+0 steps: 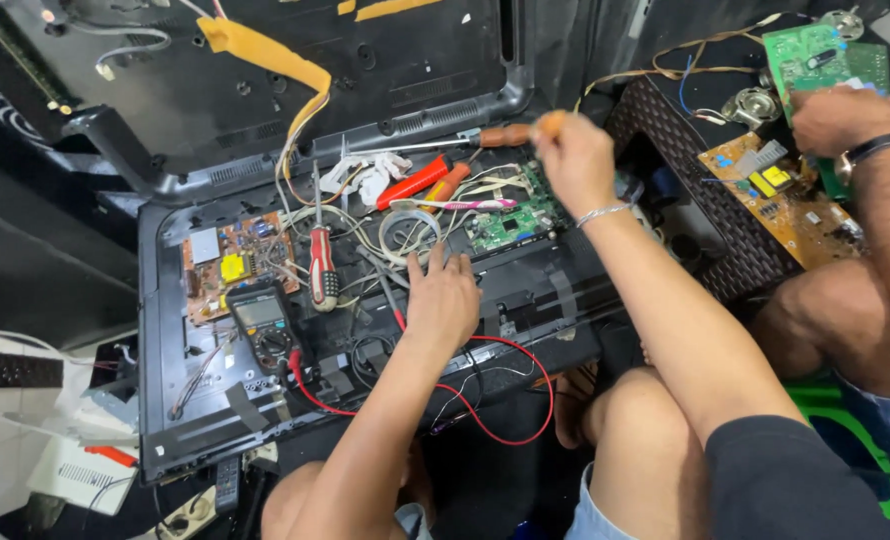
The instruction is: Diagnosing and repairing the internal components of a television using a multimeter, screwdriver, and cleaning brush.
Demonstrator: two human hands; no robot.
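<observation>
Right hand (573,150) fingers clamped on orange-handled screwdriver (465,139), shaft laid toward chassis rim. Left hand (442,300) fingers spread flat on open chassis (165,400), steadying it beside green board (513,222). Multimeter (263,322) within reach.

Right hand (575,155) motion-blurred over the screwdriver handle (520,131), grip unclear | green circuit board (513,222) partly hidden behind that wrist | co-worker's hand (843,118) and brown board (785,200) cut by right edge | multimeter (263,322) display too small to read
</observation>
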